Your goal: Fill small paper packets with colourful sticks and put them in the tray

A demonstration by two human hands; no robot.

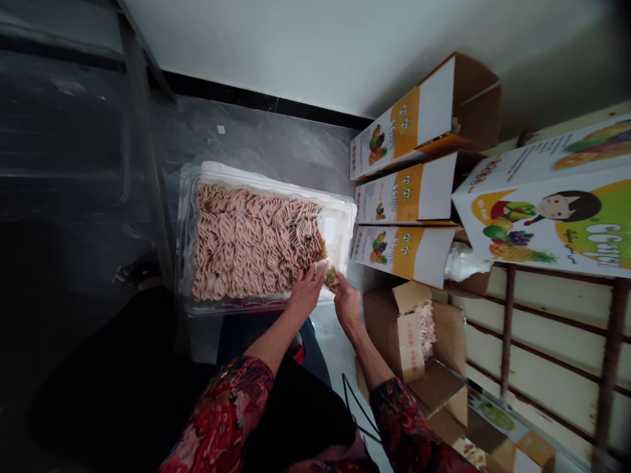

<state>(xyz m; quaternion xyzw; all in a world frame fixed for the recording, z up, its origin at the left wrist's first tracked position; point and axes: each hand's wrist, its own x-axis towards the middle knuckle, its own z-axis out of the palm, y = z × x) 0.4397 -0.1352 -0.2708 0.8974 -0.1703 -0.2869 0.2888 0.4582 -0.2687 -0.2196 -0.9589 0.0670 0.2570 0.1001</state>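
Observation:
A large clear plastic tray [183,217] lies in front of me, packed with rows of thin, pinkish, wavy-edged packets [251,243] standing on edge. My left hand [307,290] rests on the near right end of the rows, fingers stretched out and lying flat on the packets. Just to its right, at the tray's near right corner, my right hand [347,303] is closed on a small bunch of packets [332,276] with greenish-yellow and whitish faces. Part of this bunch is hidden by the fingers. A pale strip of tray bottom [338,230] shows along the right end.
White-and-yellow fruit-print cartons [407,197] stand right of the tray, with a larger carton [547,197] beyond. Nearer, an open brown box [387,322] holds more pinkish packets [426,328]. A metal frame leg [142,131] stands at left; a wall [286,46] runs behind.

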